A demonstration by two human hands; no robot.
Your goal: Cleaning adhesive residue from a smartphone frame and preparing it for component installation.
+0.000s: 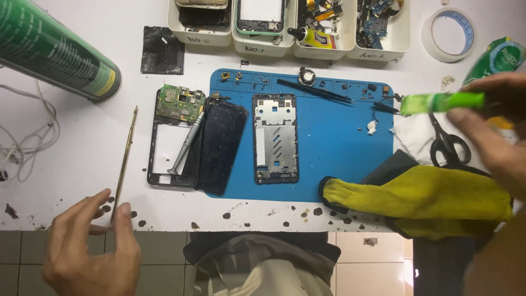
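Note:
My left hand (90,246) pinches the near end of a thin brass-coloured strip (125,159) that lies on the white table left of the blue mat (339,142). My right hand (487,126) at the right edge holds a bright green tube-like tool (441,102), blurred, above the mat's right end. On the mat lies a metal phone frame (275,138). A dark cracked screen panel (220,145) overlaps the mat's left edge. Beside it sits a black phone frame with a green circuit board (178,104) and a silver screwdriver (187,143) leaning across it.
A yellow cloth (422,197) lies at the front right, with black scissors (448,143) behind it. Several white bins (263,41) of phone parts line the back edge, beside a tape roll (448,34). A green can (52,49) and white cables (27,137) are at left. Black tweezers (315,90) rest on the mat.

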